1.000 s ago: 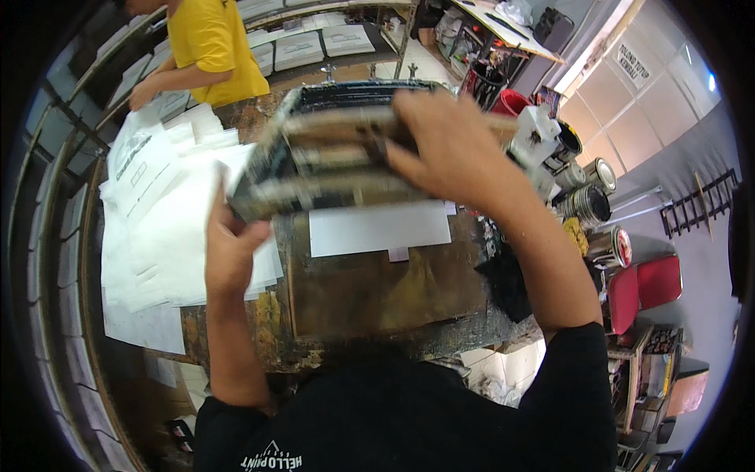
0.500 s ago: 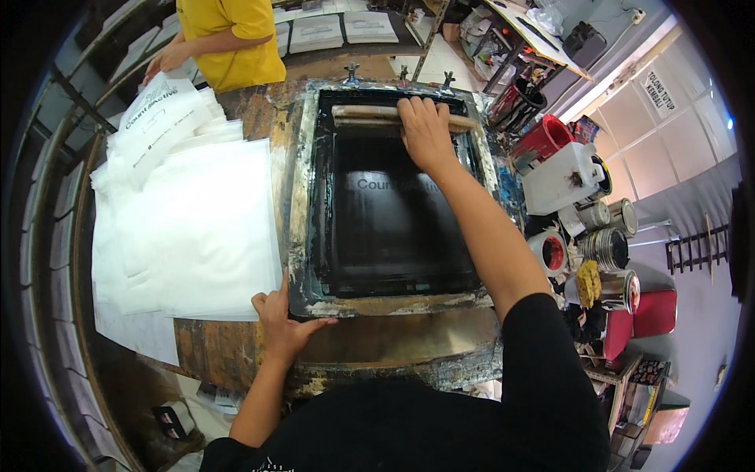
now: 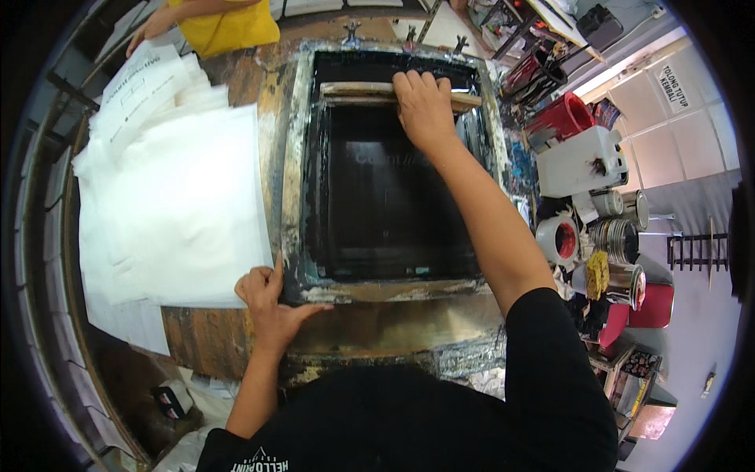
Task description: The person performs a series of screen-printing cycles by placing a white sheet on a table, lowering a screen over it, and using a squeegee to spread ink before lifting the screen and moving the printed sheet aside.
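Note:
My right hand is wrapped over the wooden handle of a squeegee, which lies crosswise near the far end of a screen-printing frame. Dark ink covers the frame's mesh, with faint lettering showing through. At the near left corner of the frame rests my left hand. Its index finger stretches along the frame's side and its thumb along the front edge, while the other fingers curl. To the left of that hand lies a stack of white sheets. The squeegee's blade edge is hard to make out.
Across the table at far left, a person in yellow has a hand by a printed white sheet. Wing-nut clamps line the frame's far edge. On the right crowd a red bucket, a white jerrycan and several tins.
My view has shifted, so the table sits higher in the picture. The squeegee stays near the frame's far end but looks more upright, and the lettering on the mesh looks fainter.

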Tool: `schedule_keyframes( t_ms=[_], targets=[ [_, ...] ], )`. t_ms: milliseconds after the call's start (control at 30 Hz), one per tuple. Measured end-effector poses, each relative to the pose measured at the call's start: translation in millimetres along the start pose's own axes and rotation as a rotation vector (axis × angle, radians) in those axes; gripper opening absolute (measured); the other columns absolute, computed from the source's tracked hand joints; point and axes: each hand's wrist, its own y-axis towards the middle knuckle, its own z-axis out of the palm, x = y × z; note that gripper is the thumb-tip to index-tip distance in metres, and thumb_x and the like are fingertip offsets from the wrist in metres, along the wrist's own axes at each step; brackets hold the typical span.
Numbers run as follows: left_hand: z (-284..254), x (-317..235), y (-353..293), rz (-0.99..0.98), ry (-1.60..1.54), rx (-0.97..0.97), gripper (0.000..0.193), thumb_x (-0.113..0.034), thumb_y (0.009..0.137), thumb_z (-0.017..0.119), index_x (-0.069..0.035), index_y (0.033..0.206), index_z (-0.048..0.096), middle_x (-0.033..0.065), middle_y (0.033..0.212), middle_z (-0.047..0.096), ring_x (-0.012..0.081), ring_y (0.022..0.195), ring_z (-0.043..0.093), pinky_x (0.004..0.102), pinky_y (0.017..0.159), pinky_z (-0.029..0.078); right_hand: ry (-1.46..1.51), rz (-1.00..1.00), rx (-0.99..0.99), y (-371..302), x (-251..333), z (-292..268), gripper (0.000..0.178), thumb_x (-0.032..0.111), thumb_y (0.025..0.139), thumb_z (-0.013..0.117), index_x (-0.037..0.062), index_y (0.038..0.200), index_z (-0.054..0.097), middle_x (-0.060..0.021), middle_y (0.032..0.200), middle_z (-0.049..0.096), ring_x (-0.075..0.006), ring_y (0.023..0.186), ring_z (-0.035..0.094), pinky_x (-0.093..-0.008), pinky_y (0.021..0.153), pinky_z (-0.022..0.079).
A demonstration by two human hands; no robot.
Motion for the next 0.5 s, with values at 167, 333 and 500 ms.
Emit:
schedule_keyframes(
  t_ms=[167, 333, 500],
  targets=[
    [1.3, -2.2, -1.3, -0.026, -0.016, -0.002, 0.119, -0.069, 0.051, 0.095, -0.003, 0.146, 0.067, 0.0062, 0.102, 0.052, 0.0279, 0.102, 0.050, 0.0453, 0.099, 0.031, -0.004, 0.010, -0.011, -20.4, 18.1, -23.1, 0.035, 0.014, 0.084, 0.077, 0.0139, 0.115, 0.060, -0.0040, 0.104, 0.063, -0.0271, 0.102, 0.062, -0.0471, 0.091, 0.043],
    [0.7, -3.1, -2.3, -0.042, -0.020, -0.007, 0.114, -0.065, 0.052, 0.097, -0.001, 0.142, 0.069, 0.0085, 0.105, 0.056, 0.0298, 0.107, 0.052, 0.0469, 0.103, 0.033, 0.071, 0.041, 0.117, -85.7, 47.2, -66.1, 0.033, 0.011, 0.084, 0.075, 0.0130, 0.114, 0.060, -0.0052, 0.103, 0.062, -0.0282, 0.104, 0.061, -0.0472, 0.093, 0.043],
    [1.1, -3.4, -3.1, -0.042, -0.045, 0.001, 0.109, -0.062, 0.054, 0.098, 0.000, 0.140, 0.070, 0.0086, 0.107, 0.057, 0.0296, 0.108, 0.053, 0.0464, 0.105, 0.033, 0.121, 0.046, 0.131, -158.5, 88.2, -136.4, 0.021, 0.009, 0.089, 0.065, 0.0132, 0.109, 0.061, -0.0047, 0.099, 0.059, -0.0266, 0.099, 0.059, -0.0470, 0.094, 0.043]
  ],
)
